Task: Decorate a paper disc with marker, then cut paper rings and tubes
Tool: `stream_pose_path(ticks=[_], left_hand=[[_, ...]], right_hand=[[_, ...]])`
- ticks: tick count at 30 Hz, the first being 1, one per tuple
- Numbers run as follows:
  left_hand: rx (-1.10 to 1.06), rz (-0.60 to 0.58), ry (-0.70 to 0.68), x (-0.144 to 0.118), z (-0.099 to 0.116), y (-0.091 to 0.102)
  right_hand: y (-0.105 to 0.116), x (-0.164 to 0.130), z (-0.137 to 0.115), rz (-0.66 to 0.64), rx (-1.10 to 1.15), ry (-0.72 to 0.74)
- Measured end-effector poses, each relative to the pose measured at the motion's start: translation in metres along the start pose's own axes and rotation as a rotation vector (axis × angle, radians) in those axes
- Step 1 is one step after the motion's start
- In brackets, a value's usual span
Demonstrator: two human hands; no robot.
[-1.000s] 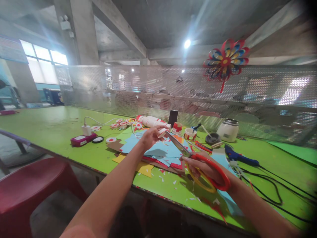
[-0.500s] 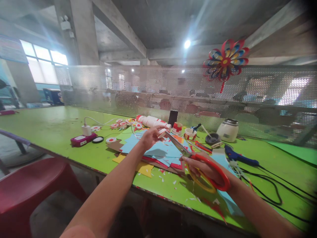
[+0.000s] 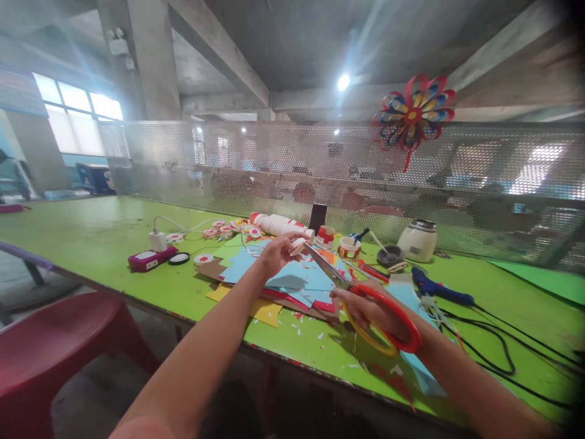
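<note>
While my left hand [image 3: 275,252] pinches a small white paper piece [image 3: 299,246] between thumb and fingertips, my right hand [image 3: 372,312] grips the scissors [image 3: 361,299], with fingers closed through the handle loops. The paper piece is pale, with a rounded edge, and it is too small for me to tell more about its shape. It sits above the pile of paper, just at the tip of the scissor blades, which touch it or nearly touch it; I cannot tell if the blades are parted. The scissors have long silver blades that point up and to the left, one red handle loop on the outside and one yellow loop under my hand.

Under both hands lies a pile of coloured paper sheets [image 3: 297,280], mostly light blue, with red and yellow ones below, on the green table [image 3: 91,238]. Small paper scraps [image 3: 320,335] are spread near the table edge. Further back stand a white jar [image 3: 418,241] and small round cups [image 3: 350,247]. A blue glue gun [image 3: 436,291] lies right of my right hand, with black cables beside it.
</note>
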State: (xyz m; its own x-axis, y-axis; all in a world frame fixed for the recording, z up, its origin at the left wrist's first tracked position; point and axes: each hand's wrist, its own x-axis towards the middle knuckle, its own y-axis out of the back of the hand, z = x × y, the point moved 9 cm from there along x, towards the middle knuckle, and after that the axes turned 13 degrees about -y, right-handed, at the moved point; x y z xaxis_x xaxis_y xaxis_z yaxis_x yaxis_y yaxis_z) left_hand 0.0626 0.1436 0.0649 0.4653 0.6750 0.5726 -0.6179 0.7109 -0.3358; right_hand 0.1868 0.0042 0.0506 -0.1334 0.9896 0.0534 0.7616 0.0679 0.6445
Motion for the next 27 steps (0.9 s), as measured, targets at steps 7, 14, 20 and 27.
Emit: stream_pose_path(ticks=[7, 14, 20, 27], left_hand=[[0.004, -0.016, 0.015, 0.001, -0.003, 0.002], [0.005, -0.048, 0.049, 0.001, -0.003, -0.002], [-0.001, -0.051, 0.047, 0.001, -0.004, 0.001], [0.024, -0.020, -0.077, -0.001, 0.012, -0.006]], right_hand=[[0.003, 0.001, 0.007, 0.023, -0.055, -0.022], [0.010, -0.002, -0.001, 0.030, -0.068, -0.005], [0.006, -0.002, -0.002, -0.073, 0.031, 0.003], [0.007, 0.002, -0.003, 0.026, -0.053, 0.015]])
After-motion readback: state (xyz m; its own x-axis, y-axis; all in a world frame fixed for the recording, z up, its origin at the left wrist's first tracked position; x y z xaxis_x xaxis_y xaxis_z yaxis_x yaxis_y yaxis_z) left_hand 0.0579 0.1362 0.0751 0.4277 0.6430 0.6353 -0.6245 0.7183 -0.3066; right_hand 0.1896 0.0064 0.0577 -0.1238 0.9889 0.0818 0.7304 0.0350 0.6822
